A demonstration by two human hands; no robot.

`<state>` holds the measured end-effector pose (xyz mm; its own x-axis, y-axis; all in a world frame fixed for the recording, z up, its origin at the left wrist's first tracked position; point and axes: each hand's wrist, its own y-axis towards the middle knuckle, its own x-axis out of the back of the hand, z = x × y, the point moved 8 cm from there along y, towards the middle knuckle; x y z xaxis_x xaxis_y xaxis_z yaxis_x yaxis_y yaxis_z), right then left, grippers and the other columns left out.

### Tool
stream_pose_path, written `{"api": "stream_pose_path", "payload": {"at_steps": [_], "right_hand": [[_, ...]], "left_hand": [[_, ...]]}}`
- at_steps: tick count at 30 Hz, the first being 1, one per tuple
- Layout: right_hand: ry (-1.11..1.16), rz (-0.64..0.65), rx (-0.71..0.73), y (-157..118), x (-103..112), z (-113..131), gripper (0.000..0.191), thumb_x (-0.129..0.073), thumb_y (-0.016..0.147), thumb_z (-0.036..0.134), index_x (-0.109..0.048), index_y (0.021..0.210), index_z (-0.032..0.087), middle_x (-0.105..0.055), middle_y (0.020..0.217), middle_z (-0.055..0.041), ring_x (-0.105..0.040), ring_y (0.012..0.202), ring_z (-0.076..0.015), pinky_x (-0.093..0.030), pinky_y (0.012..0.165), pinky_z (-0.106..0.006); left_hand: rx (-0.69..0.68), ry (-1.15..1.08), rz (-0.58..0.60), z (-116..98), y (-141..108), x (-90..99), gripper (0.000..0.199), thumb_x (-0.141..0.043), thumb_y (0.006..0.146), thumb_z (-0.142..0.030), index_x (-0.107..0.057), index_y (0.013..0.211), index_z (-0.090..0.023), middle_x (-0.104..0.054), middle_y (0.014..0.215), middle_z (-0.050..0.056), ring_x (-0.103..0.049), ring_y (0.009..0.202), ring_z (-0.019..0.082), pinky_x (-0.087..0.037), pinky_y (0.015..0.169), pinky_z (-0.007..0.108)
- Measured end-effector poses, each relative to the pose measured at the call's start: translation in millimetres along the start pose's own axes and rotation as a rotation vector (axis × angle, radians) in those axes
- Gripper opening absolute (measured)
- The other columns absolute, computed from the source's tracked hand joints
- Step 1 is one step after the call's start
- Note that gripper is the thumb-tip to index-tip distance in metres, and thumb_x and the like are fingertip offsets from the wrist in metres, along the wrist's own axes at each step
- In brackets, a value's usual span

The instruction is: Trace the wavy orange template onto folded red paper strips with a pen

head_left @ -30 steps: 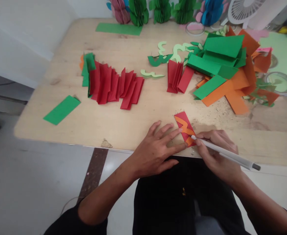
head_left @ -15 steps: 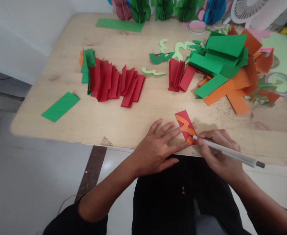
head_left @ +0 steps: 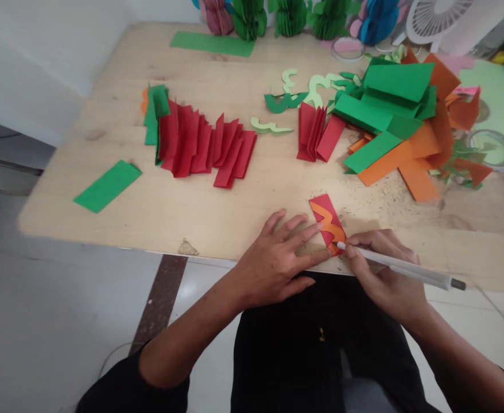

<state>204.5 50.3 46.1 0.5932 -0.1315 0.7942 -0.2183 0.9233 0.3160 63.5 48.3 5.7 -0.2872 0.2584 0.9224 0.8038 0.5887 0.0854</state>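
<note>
Near the front edge of the table lies a small red paper [head_left: 326, 201] with a wavy orange cutout [head_left: 328, 221] on top of it. My left hand [head_left: 278, 261] is spread flat, its fingertips touching the left side of the orange cutout and the red paper. My right hand [head_left: 387, 269] is closed around a white pen [head_left: 411, 269] with a dark end. The pen's tip rests at the lower part of the orange cutout.
Folded red papers [head_left: 187, 143] stand at centre left, with more red ones [head_left: 310, 135] further right. Green folded papers [head_left: 398, 86] and orange papers [head_left: 419, 178] are heaped at the right. A white fan [head_left: 439, 17] and honeycomb paper figures [head_left: 289, 17] line the back.
The pen tip has shifted very slightly at the lower end of the orange cutout. The whole view has moved a little; my left hand stays spread in place.
</note>
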Motion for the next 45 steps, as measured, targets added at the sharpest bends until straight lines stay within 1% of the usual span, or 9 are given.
{"api": "stream_pose_path", "payload": {"at_steps": [17,22,28,32,34,36,38,42,45], "right_hand": [[0.12,0.035,-0.106,-5.1,-7.5,-8.3,0.008,-0.058,0.087,0.026,-0.062,0.081,0.023,-0.069,0.071,0.0025,-0.061,0.064,-0.0133,-0.046,0.064,-0.028],[0.189,0.054,-0.201,-5.6,-10.3,-15.5,0.012,-0.058,0.087,0.03,-0.064,0.079,0.023,-0.07,0.072,0.0009,-0.064,0.067,-0.0152,-0.048,0.065,-0.028],[0.431,-0.123,-0.363,-11.5,4.2,-38.4,0.017,-0.057,0.09,0.036,-0.065,0.086,0.022,-0.07,0.073,-0.0002,-0.065,0.066,-0.0145,-0.05,0.063,-0.026],[0.528,-0.113,-0.393,-18.9,0.8,-53.7,0.023,-0.054,0.093,0.041,-0.066,0.103,0.024,-0.074,0.083,-0.002,-0.069,0.082,-0.0169,-0.053,0.078,-0.03],[0.526,-0.126,-0.385,-21.5,0.0,-56.7,0.026,-0.053,0.094,0.041,-0.065,0.109,0.025,-0.074,0.088,-0.0025,-0.068,0.087,-0.0175,-0.053,0.082,-0.031],[0.506,-0.157,-0.368,-22.9,1.4,-56.5,0.027,-0.051,0.094,0.041,-0.064,0.11,0.025,-0.074,0.09,-0.0026,-0.068,0.085,-0.0168,-0.053,0.081,-0.03],[0.49,-0.181,-0.344,-23.1,3.3,-54.2,0.027,-0.051,0.094,0.041,-0.064,0.11,0.024,-0.074,0.09,-0.003,-0.069,0.084,-0.0165,-0.054,0.079,-0.029],[0.48,-0.2,-0.313,-23.6,6.1,-51.4,0.028,-0.05,0.094,0.041,-0.065,0.108,0.023,-0.074,0.089,-0.0041,-0.07,0.084,-0.0178,-0.056,0.076,-0.028],[0.491,-0.215,-0.293,-24.5,7.6,-51.7,0.027,-0.05,0.093,0.04,-0.065,0.106,0.023,-0.074,0.088,-0.0037,-0.071,0.082,-0.0171,-0.056,0.075,-0.027]], "left_hand": [[-0.008,0.026,-0.013,0.0,0.0,-0.4,0.047,-0.055,0.093,-0.044,-0.05,0.138,-0.034,-0.044,0.148,0.008,-0.031,0.14,0.033,-0.017,0.115,0.059],[-0.007,0.027,-0.009,0.0,0.8,-1.6,0.045,-0.054,0.093,-0.046,-0.051,0.137,-0.035,-0.046,0.146,0.008,-0.031,0.14,0.032,-0.017,0.115,0.059],[-0.004,-0.02,-0.028,-1.8,-0.9,1.3,0.041,-0.058,0.091,-0.043,-0.056,0.131,-0.035,-0.046,0.146,0.007,-0.031,0.14,0.033,-0.015,0.115,0.06],[0.05,-0.2,-0.181,1.7,-1.6,16.8,0.036,-0.06,0.09,-0.038,-0.061,0.124,-0.028,-0.053,0.138,0.008,-0.041,0.133,0.029,-0.028,0.113,0.052],[0.136,-0.274,-0.317,10.1,1.2,27.9,0.026,-0.056,0.092,-0.032,-0.063,0.115,-0.022,-0.061,0.122,0.009,-0.051,0.12,0.025,-0.039,0.107,0.044],[0.224,-0.267,-0.365,18.6,10.4,32.5,0.019,-0.053,0.093,-0.026,-0.064,0.107,-0.02,-0.063,0.107,0.008,-0.056,0.107,0.022,-0.045,0.098,0.039],[0.277,-0.197,-0.276,24.1,27.3,29.2,0.018,-0.054,0.091,-0.023,-0.062,0.107,-0.021,-0.062,0.105,0.006,-0.057,0.102,0.022,-0.047,0.094,0.038],[0.308,-0.018,0.02,32.9,60.8,19.3,0.025,-0.06,0.088,-0.02,-0.059,0.112,-0.019,-0.058,0.107,0.007,-0.056,0.101,0.024,-0.046,0.09,0.039],[0.282,0.03,0.118,36.4,75.8,22.0,0.018,-0.065,0.084,-0.019,-0.06,0.102,-0.019,-0.057,0.101,0.006,-0.056,0.097,0.023,-0.046,0.086,0.036]]}}
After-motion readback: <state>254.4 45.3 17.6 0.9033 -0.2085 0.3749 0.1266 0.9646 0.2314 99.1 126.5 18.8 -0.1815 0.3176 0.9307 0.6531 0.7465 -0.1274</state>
